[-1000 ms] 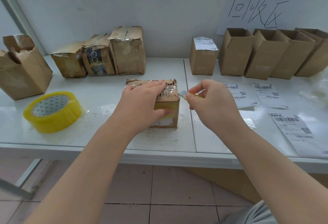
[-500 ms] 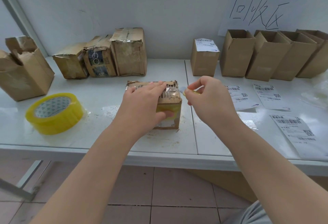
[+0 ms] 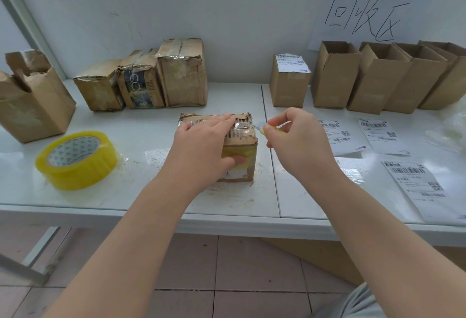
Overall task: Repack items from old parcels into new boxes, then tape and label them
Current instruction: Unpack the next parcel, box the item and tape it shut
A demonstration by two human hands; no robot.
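Note:
A small worn cardboard parcel [image 3: 243, 136] with torn tape on top stands mid-table. My left hand [image 3: 204, 147] grips it from above, fingers across the top and thumb on the yellow-taped front face. My right hand [image 3: 300, 141] holds a small yellow-handled cutter [image 3: 267, 128], its pale tip right at the parcel's upper right edge. A roll of yellow tape [image 3: 77, 159] lies to the left. Shipping labels [image 3: 416, 184] lie flat to the right.
Three old battered parcels [image 3: 141, 85] stand at the back left, with a torn brown box [image 3: 32, 101] at the far left. A labelled sealed box [image 3: 290, 83] and several open new boxes [image 3: 378, 78] line the back right. Cardboard crumbs surround the parcel on the white table [image 3: 141, 191].
My right hand has lifted a little and brought the cutter tip closer to the parcel's top right edge. My left hand keeps its hold on the parcel.

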